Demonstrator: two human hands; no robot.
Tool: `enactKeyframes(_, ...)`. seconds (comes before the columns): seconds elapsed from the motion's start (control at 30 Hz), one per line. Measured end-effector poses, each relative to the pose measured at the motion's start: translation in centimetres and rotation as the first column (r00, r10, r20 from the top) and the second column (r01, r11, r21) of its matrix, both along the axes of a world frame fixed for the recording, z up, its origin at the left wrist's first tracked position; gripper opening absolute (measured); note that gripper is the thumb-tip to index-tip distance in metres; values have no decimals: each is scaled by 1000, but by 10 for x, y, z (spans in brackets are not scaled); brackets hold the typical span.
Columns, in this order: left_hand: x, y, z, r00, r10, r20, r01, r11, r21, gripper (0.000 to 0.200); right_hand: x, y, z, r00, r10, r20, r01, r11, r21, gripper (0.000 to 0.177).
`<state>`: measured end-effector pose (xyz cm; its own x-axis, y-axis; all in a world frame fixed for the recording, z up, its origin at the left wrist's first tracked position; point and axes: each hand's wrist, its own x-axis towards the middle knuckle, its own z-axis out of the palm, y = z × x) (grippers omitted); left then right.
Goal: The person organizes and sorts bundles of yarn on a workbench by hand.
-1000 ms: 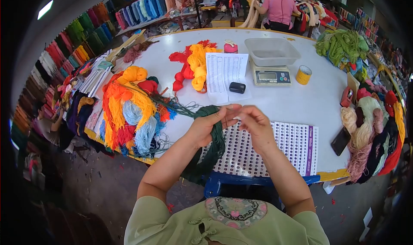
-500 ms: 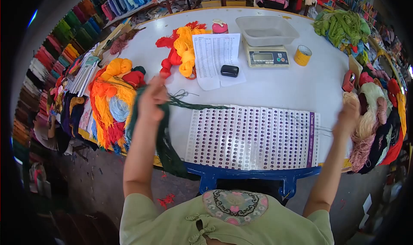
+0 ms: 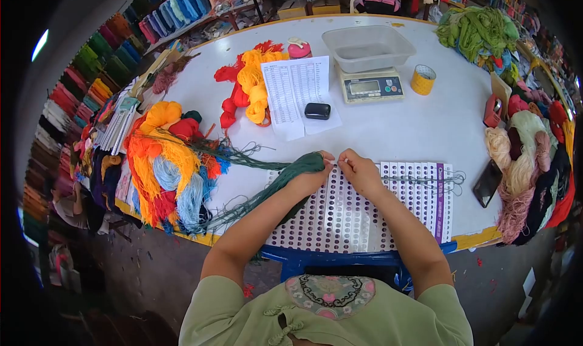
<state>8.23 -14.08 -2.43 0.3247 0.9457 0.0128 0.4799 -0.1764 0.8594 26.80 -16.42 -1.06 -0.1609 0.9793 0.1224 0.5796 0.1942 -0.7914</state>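
A skein of dark green thread (image 3: 276,181) is draped over my left hand (image 3: 314,174), whose fingers are closed on it. Loose strands trail left across the table. My right hand (image 3: 359,171) is pinched shut close to the left fingertips; whatever lies in the pinch is too small to make out. Both hands are over a row of white punched cards (image 3: 358,215) with columns of holes and a purple printed strip (image 3: 439,200) at the right. Thin dark strands (image 3: 419,178) cross the cards from beside my right wrist and end in loops past the strip.
Colourful yarn (image 3: 161,157) is heaped at left, more yarn (image 3: 522,151) at right beside a black phone (image 3: 487,183). Further back are a printed sheet (image 3: 291,85), a black case (image 3: 317,111), a scale (image 3: 372,86) with a plastic tub (image 3: 367,48), and a tape roll (image 3: 422,80).
My hands have come together over the middle of the cards, the left moving right with the green skein, the right moving left from the yarn side. The phone is now uncovered.
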Motion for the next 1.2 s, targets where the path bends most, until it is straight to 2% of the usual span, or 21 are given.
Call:
enactKeyframes(0.03,4,-3,16,995,69,78,-48,970,-238,22,0,-1,1,1000,7,17,-7,1000,-6,12)
enactKeyframes(0.07,6,-3,25,979,152,138,-72,883,-464,21,0,-1,3,1000,11,3,-11,1000,-28,13)
enactKeyframes(0.17,4,5,21,922,183,341,70,789,-610,17,1,3,7,998,8,-62,-15,993,-113,13)
enactKeyframes(0.27,3,12,6,923,177,340,89,764,-639,15,4,10,6,984,4,-180,-50,966,-252,14)
enactKeyframes(0.37,7,0,38,998,38,50,-9,870,-493,17,9,16,3,948,35,-315,-155,918,-364,18)
enactKeyframes(0.47,-5,3,10,940,141,311,-26,938,-346,15,14,20,1,899,29,-438,-233,878,-418,21)
enactKeyframes(0.5,-9,3,18,867,213,451,6,900,-436,14,15,20,1,886,29,-462,-251,868,-428,22)
enactKeyframes(0.57,-17,0,34,647,382,659,118,804,-583,13,17,21,0,872,20,-488,-268,856,-443,23)
enactKeyframes(0.67,-18,-8,45,593,304,746,430,664,-612,13,15,22,1,875,20,-484,-268,852,-450,25)
enactKeyframes(0.7,-16,-11,48,617,188,764,507,648,-569,18,15,19,6,878,25,-477,-265,856,-443,26)
enactKeyframes(0.8,4,-19,62,895,36,444,265,758,-597,24,19,21,7,848,52,-528,-318,846,-428,30)
enactKeyframes(0.83,13,-18,62,965,16,263,155,773,-615,27,22,22,6,831,65,-552,-348,836,-425,32)
enactKeyframes(0.93,17,-11,41,985,-104,138,153,899,-411,22,26,25,8,797,65,-600,-391,814,-431,36)
enactKeyframes(1.03,8,-9,34,958,-280,61,286,914,-289,17,24,29,3,829,58,-557,-367,807,-462,37)
enactKeyframes(1.13,4,-13,50,908,-353,-226,330,934,-135,13,21,28,6,841,54,-538,-351,811,-467,37)
enactKeyframes(1.2,3,-16,49,879,-319,-353,346,938,12,14,20,29,2,840,65,-539,-361,808,-466,31)
